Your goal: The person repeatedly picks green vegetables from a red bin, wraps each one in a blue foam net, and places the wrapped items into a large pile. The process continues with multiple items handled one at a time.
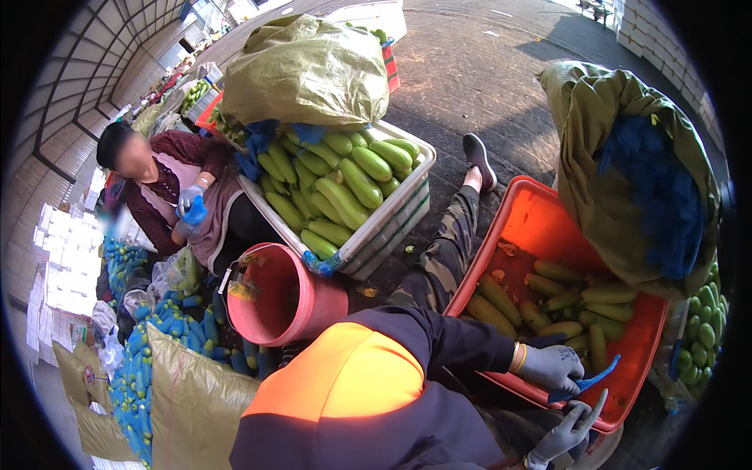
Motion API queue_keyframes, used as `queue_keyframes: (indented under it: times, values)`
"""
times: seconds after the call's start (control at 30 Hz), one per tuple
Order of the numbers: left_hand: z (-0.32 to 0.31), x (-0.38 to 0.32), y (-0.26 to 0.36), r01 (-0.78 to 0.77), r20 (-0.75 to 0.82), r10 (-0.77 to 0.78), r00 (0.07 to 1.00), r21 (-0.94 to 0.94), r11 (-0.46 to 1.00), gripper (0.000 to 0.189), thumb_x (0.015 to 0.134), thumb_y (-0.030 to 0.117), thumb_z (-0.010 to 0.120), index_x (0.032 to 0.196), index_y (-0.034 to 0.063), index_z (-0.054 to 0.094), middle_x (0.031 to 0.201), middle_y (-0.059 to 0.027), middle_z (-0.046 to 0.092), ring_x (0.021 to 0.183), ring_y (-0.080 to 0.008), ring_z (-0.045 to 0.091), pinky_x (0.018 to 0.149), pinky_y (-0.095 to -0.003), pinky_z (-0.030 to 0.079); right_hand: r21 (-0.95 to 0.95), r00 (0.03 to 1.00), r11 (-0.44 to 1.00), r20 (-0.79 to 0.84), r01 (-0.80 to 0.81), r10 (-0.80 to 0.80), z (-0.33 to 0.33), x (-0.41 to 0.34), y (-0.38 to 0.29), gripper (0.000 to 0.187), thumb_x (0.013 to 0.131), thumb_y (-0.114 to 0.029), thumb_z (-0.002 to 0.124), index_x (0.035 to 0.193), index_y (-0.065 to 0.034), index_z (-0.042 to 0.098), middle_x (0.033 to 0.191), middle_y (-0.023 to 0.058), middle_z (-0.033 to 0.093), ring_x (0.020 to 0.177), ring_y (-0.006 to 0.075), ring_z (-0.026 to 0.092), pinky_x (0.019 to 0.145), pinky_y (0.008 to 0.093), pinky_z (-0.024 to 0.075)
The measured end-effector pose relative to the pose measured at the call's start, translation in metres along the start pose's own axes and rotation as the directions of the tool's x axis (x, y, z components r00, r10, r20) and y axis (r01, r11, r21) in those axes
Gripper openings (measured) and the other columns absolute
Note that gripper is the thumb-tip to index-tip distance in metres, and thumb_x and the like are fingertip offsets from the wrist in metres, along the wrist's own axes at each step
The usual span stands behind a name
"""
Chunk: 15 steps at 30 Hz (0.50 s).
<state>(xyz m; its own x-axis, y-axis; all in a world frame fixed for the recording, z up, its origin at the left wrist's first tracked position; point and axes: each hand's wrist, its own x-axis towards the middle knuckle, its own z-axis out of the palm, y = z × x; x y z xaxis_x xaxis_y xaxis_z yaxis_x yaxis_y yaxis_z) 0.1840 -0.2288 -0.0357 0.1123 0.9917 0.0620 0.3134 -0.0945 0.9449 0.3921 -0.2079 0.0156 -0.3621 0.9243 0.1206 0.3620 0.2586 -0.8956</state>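
My left hand, in a grey glove, grips a strip of blue netting over the near side of a red plastic crate. Just below it my right hand, also gloved in grey, has its index finger stretched out near the netting; I see nothing held in it. Several green zucchini lie loose in the crate, most of them towards its middle and left side. An olive woven sack full of blue netting leans over the crate's far right end.
A white crate heaped with zucchini stands beyond my outstretched leg, with a large sack on its back. A red bucket stands beside me. A seated person holds blue netting. Netted produce is piled at left.
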Motion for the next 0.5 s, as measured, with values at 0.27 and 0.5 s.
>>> queue_keyframes:
  times: [0.27,0.5]
  values:
    - [-0.009,-0.085,0.085,-0.286,-0.294,0.399,0.869,0.360,0.888,0.023,0.090,0.025,0.077,0.100,0.0080,0.065,0.097,-0.0136,0.066,0.090,-0.0380,0.069,0.076,-0.0491,0.053,-0.089,0.910,0.906,0.049,0.414,-0.411,0.031,-0.036,-0.015,0.041,0.113,-0.013,0.053,0.150,0.0046,0.058,0.152,0.0189,0.062,0.134,0.0309,0.065,0.113,0.0403,0.0516]
    - [-0.019,-0.111,0.093,-0.308,-0.289,0.448,0.846,0.422,0.853,0.022,0.087,0.025,0.079,0.093,0.0071,0.068,0.091,-0.0143,0.066,0.084,-0.0391,0.070,0.074,-0.0481,0.054,0.425,0.933,0.876,0.161,0.229,-0.322,0.038,-0.059,-0.060,0.049,0.117,-0.017,0.045,0.162,0.0029,0.045,0.159,0.0191,0.053,0.145,0.0310,0.055,0.120,0.0407,0.0455]
